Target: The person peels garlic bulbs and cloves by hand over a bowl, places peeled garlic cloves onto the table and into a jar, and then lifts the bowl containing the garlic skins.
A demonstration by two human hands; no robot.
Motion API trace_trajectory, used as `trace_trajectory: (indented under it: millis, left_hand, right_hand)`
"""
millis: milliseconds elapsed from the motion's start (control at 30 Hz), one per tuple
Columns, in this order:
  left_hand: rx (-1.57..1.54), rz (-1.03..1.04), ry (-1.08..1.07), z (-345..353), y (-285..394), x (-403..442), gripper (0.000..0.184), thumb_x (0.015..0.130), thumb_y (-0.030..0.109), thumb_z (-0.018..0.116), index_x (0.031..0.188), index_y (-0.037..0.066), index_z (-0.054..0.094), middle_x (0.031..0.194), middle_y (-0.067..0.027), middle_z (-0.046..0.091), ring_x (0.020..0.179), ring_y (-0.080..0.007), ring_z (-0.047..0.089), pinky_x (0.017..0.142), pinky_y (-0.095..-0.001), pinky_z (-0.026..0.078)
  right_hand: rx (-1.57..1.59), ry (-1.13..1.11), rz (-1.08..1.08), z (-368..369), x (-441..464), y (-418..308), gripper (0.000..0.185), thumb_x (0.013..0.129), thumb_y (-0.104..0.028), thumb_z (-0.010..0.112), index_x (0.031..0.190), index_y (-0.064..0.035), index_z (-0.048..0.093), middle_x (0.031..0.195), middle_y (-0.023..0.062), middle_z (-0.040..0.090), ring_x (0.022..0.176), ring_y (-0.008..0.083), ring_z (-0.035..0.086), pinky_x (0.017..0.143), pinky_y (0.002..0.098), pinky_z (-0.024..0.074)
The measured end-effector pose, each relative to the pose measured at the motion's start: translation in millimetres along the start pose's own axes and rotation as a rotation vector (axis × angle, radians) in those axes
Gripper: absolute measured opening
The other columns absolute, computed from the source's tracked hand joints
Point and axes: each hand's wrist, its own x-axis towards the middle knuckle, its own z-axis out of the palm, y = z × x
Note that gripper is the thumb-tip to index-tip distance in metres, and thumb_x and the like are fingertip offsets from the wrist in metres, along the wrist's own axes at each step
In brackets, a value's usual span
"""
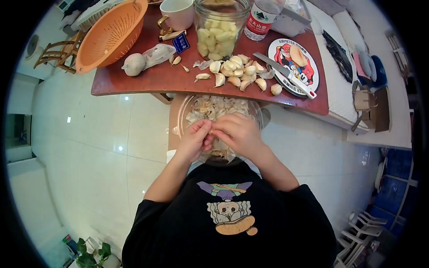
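My left hand and my right hand meet over a clear bowl full of papery garlic skins. The fingers of both are pinched together around something small, mostly hidden, perhaps a garlic clove. Beyond them, unpeeled garlic cloves lie in a pile near the edge of the red table. Behind the pile stands a glass jar holding peeled cloves. To its right, a knife with a white handle rests across a cartoon plate, beside a pale cut piece.
An orange colander sits at the table's left edge, near a garlic bulb and a plastic bag. A white mug, a blue card, a bottle and a plastic container are at the back.
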Motion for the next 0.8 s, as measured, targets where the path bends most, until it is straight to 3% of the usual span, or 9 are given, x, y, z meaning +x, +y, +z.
trace_trajectory:
  millis: [267, 367, 467, 567, 667, 800]
  left_hand:
    - [0.08, 0.039, -0.046, -5.1, 0.7, -1.9, 0.029, 0.095, 0.02, 0.05, 0.118, 0.002, 0.054, 0.074, 0.0005, 0.057, 0.059, -0.0046, 0.05, 0.051, -0.0194, 0.048]
    - [0.132, 0.018, -0.075, -1.9, 1.7, -2.9, 0.031, 0.095, 0.02, 0.05, 0.12, 0.002, 0.053, 0.075, 0.0005, 0.056, 0.06, -0.0048, 0.05, 0.051, -0.0196, 0.048]
    - [0.061, -0.043, -0.203, -8.2, 4.8, -4.2, 0.031, 0.096, 0.02, 0.049, 0.121, 0.002, 0.052, 0.075, -0.0002, 0.056, 0.062, -0.0059, 0.051, 0.055, -0.0207, 0.05]
    - [-0.074, -0.101, -0.295, -13.0, 10.7, -4.0, 0.032, 0.096, 0.019, 0.048, 0.122, 0.002, 0.051, 0.078, -0.0026, 0.057, 0.064, -0.0077, 0.054, 0.06, -0.0222, 0.052]
    - [-0.144, -0.07, -0.271, -14.1, 12.0, -2.7, 0.033, 0.096, 0.019, 0.047, 0.124, 0.001, 0.05, 0.083, -0.0062, 0.06, 0.069, -0.0104, 0.058, 0.064, -0.024, 0.053]
    - [-0.075, -0.011, -0.128, -7.1, 15.0, -4.5, 0.034, 0.095, 0.018, 0.047, 0.124, -0.001, 0.048, 0.089, -0.0104, 0.063, 0.073, -0.0135, 0.062, 0.065, -0.0255, 0.055]
  right_hand:
    - [0.072, -0.043, 0.005, 4.8, -3.9, 5.7, 0.01, 0.07, -0.006, 0.067, 0.078, -0.0052, 0.062, 0.079, 0.0071, 0.063, 0.072, 0.025, 0.061, 0.063, 0.0325, 0.0486]
    - [0.231, -0.107, 0.305, 5.2, -9.4, 11.8, 0.008, 0.072, -0.007, 0.067, 0.078, -0.0047, 0.061, 0.077, 0.0084, 0.062, 0.07, 0.0252, 0.06, 0.063, 0.0318, 0.0483]
    - [0.205, 0.082, 0.457, 1.8, -6.3, 18.9, 0.009, 0.075, -0.01, 0.065, 0.078, -0.0043, 0.059, 0.074, 0.0091, 0.059, 0.068, 0.0292, 0.059, 0.063, 0.0348, 0.0477]
    - [0.029, 0.126, 0.31, -1.2, -3.4, 25.3, 0.009, 0.077, -0.012, 0.066, 0.078, -0.005, 0.06, 0.073, 0.0084, 0.059, 0.071, 0.0288, 0.059, 0.064, 0.0361, 0.0476]
    - [-0.213, -0.093, 0.195, 1.5, -13.8, 32.9, 0.011, 0.075, -0.013, 0.067, 0.08, -0.0059, 0.06, 0.079, 0.0084, 0.061, 0.075, 0.0278, 0.059, 0.066, 0.0365, 0.0476]
    - [-0.097, 0.013, 0.144, 1.6, -12.7, 24.7, 0.017, 0.071, -0.011, 0.07, 0.086, -0.0071, 0.063, 0.088, 0.0086, 0.062, 0.079, 0.0273, 0.06, 0.068, 0.0365, 0.0484]
